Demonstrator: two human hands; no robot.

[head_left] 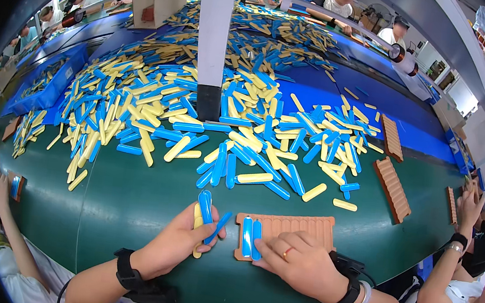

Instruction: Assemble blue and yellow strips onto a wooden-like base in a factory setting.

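Observation:
My left hand is closed around a few flat, round-ended strips. Blue strips and a yellow strip stick out between its fingers. In front of me on the green table lies a brown ribbed tray with a row of grooves. Two blue strips lie side by side at its left end. Over the tray, my right hand has its fingers bent, with thumb and fingertips at the lower end of the second blue strip. The palm hides part of the grooves.
A large heap of blue and yellow strips spreads beyond my hands, around a white post. More brown trays lie to the right. A blue bin stands at left. Other people's hands work on both sides.

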